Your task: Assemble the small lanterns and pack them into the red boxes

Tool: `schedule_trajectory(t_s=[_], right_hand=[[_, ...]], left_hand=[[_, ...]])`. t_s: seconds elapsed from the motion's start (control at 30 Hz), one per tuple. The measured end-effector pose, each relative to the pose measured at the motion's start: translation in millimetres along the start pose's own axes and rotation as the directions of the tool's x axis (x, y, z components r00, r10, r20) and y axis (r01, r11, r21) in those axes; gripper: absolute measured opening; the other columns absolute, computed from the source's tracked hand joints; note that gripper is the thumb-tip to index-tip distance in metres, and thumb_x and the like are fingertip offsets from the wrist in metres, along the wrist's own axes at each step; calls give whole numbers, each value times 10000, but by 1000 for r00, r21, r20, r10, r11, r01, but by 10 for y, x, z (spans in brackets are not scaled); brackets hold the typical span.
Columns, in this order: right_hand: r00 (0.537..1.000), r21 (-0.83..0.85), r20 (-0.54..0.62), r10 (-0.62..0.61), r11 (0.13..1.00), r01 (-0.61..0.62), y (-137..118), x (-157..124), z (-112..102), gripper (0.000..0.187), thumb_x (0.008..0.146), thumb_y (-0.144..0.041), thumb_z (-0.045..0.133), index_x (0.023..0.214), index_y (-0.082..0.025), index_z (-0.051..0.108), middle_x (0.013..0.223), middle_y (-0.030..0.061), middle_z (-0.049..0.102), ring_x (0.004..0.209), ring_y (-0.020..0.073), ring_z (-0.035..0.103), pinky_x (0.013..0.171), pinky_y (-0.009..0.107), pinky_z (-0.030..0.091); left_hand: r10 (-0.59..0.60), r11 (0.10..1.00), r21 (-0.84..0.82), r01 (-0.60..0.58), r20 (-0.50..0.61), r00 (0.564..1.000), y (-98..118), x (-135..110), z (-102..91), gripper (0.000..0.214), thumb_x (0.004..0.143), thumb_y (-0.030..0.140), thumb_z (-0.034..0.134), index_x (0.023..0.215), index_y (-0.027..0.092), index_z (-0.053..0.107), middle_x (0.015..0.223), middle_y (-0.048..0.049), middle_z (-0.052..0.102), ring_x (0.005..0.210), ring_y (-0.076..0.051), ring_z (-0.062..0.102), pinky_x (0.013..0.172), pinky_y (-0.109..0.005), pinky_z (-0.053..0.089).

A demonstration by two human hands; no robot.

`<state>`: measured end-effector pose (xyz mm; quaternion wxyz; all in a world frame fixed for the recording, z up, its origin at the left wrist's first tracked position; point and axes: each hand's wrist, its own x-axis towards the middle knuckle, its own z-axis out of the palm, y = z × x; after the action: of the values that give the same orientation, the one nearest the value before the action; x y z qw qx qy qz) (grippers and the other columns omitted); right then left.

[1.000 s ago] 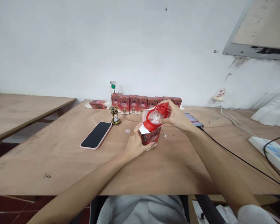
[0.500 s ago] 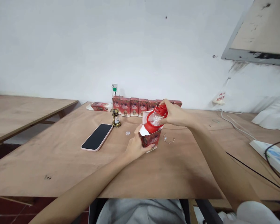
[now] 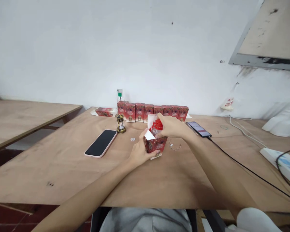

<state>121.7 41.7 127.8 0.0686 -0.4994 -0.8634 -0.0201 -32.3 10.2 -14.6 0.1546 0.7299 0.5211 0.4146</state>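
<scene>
My left hand is closed round a small red printed carton, which stands tilted on the table with its white top flaps folded open. From above, my right hand grips a small red lantern with a clear middle. The lantern's lower part sits inside the carton and is hidden; its red top shows above the rim. To the left of the carton stands a bronze-coloured mini lantern. A small white paper scrap lies close to my left hand.
Several red boxes line the wall, with one lying flat at their left. A pink-edged phone lies left; another phone on a black cable lies right. A power strip sits at the right edge. A thin wire piece is beside the carton.
My right hand has moved down and left, lowering the red lantern deeper into the carton. The phone at the right has come into view from behind my arm. My left hand keeps its hold.
</scene>
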Motion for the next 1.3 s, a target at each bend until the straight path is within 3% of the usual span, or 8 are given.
schedule_trajectory(t_s=[0.17, 0.4, 0.6, 0.87, 1.0, 1.1, 1.2, 1.3], right_hand=[[990, -126, 91, -110, 985, 121, -98, -8, 23, 121, 711, -230, 584, 792, -159, 641, 831, 148, 702, 752, 289, 670, 566, 298, 415], [953, 22, 174, -249, 968, 249, 38, 49, 16, 80, 704, -199, 581, 719, -159, 649, 732, 73, 694, 654, 211, 647, 532, 268, 426], [950, 591, 38, -311, 773, 230, 379, 0, 49, 291, 800, -163, 519, 1077, -170, 610, 1066, 71, 690, 975, 183, 653, 828, 318, 529], [937, 723, -309, -162, 601, 342, 660, -73, 293, 302, 796, -194, 562, 1095, -228, 592, 1182, 74, 596, 1111, 214, 567, 988, 448, 453], [938, 791, -346, -19, 532, 302, 589, 16, 505, 741, 671, -317, 759, 1319, -300, 401, 1393, 96, 403, 1170, 244, 515, 985, 463, 449], [943, 842, -320, -95, 427, 329, 463, 40, 581, 869, 654, -378, 786, 1385, -356, 319, 1470, 78, 321, 1215, 242, 490, 998, 444, 439], [909, 852, -342, -238, 329, 407, 345, 3, 598, 638, 745, -406, 717, 1322, -331, 456, 1375, 59, 482, 1197, 217, 520, 1008, 412, 432], [874, 799, -382, -299, 368, 475, 280, -41, 631, 309, 860, -421, 582, 1120, -268, 652, 1197, 62, 634, 1155, 204, 562, 1002, 405, 433]], left_hand=[[-19, 996, 82, 18, 9, 1000, 15, -28, 20, 1048, 704, 452, 687, 1469, 197, 18, 1177, -134, 621, 923, -309, 665, 778, -436, 513], [65, 997, 42, -66, 37, 997, 21, -16, 6, 995, 718, 425, 689, 1477, 264, 65, 1278, -114, 556, 1074, -287, 605, 849, -419, 501], [99, 989, 101, -105, 63, 993, 45, 5, -36, 812, 735, 388, 674, 1434, 302, 271, 1227, -85, 556, 970, -261, 618, 777, -384, 511], [114, 992, 51, -118, 71, 991, 54, 4, -46, 780, 725, 364, 679, 1404, 321, 299, 1178, -56, 560, 875, -216, 628, 769, -364, 512], [149, 989, -19, -148, 63, 987, 17, 27, -52, 730, 705, 329, 696, 1347, 305, 350, 1200, -53, 548, 958, -226, 615, 812, -373, 515], [187, 980, -78, -181, 79, 979, -29, 58, -64, 716, 699, 299, 707, 1322, 293, 354, 1230, -57, 538, 1041, -238, 590, 852, -380, 511], [185, 976, -128, -175, 73, 980, -100, 85, -58, 768, 698, 313, 722, 1340, 270, 304, 1306, -96, 489, 1089, -258, 575, 882, -407, 508], [186, 968, -178, -174, 49, 981, -180, 94, -2, 855, 688, 356, 735, 1372, 251, 232, 1363, -140, 429, 1119, -279, 564, 889, -442, 512]])
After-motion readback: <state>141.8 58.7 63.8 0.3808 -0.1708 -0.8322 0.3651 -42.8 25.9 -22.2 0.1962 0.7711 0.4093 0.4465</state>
